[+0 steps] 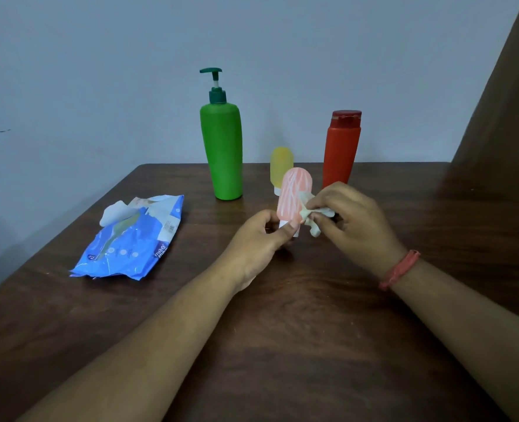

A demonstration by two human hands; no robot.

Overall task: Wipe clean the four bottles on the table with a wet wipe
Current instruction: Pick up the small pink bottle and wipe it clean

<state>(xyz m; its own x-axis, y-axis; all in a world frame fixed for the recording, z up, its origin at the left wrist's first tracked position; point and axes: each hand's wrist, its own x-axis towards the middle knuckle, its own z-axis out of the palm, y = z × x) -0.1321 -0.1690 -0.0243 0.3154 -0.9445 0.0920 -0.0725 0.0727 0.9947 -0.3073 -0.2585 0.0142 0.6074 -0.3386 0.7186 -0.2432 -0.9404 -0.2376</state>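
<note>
Dark wood table [282, 345], plain wall behind. Left hand [261, 239] pinches pink bottle [293, 196] by its white cap, held above the table; right hand [349, 217] clamps wet wipe [313, 213] against its side. Likely light, soft, slick when damp; cap is the firmer hold.

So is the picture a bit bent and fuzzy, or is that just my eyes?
Head view: the wide lens bows the table edges and tilts the green pump bottle; light is dim and even, shadows soft; the yellow bottle looks hazy, and so does the wet wipe in the right hand.
</note>
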